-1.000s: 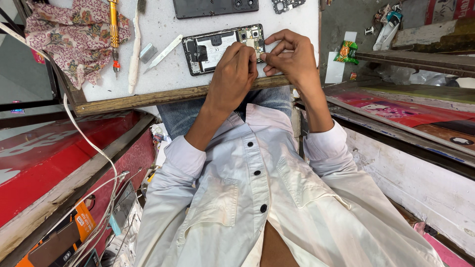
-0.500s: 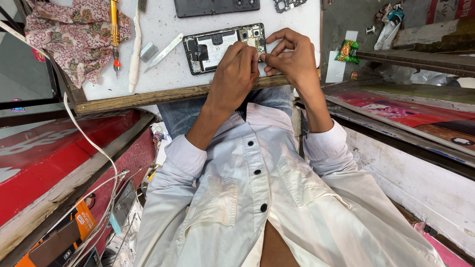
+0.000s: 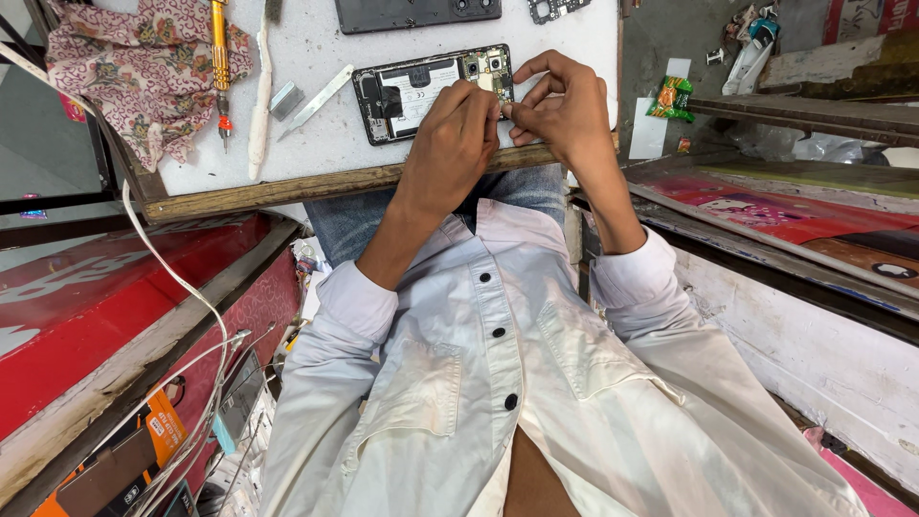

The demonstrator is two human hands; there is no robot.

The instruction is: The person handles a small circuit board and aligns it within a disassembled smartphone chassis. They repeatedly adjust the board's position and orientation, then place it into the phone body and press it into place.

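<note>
An opened phone (image 3: 412, 91), back cover off and battery and circuit boards showing, lies on the white tabletop (image 3: 316, 144) near its wooden front edge. My left hand (image 3: 448, 148) rests over the phone's right end, fingers curled down onto it. My right hand (image 3: 567, 110) comes in from the right. Its thumb and fingertips pinch at the phone's near right corner, touching the left fingertips. Whatever small part sits between the fingertips is hidden.
A floral cloth (image 3: 144, 67), a yellow screwdriver (image 3: 220, 57), a white stick-like tool (image 3: 258, 105), a small grey block (image 3: 285, 99) and a metal blade (image 3: 318, 99) lie left of the phone. A dark back cover (image 3: 416, 11) lies beyond. A white cable (image 3: 191, 287) hangs at the left.
Both hands stay at the phone's right end; the fingertips shift only slightly at the corner. The phone has not moved.
</note>
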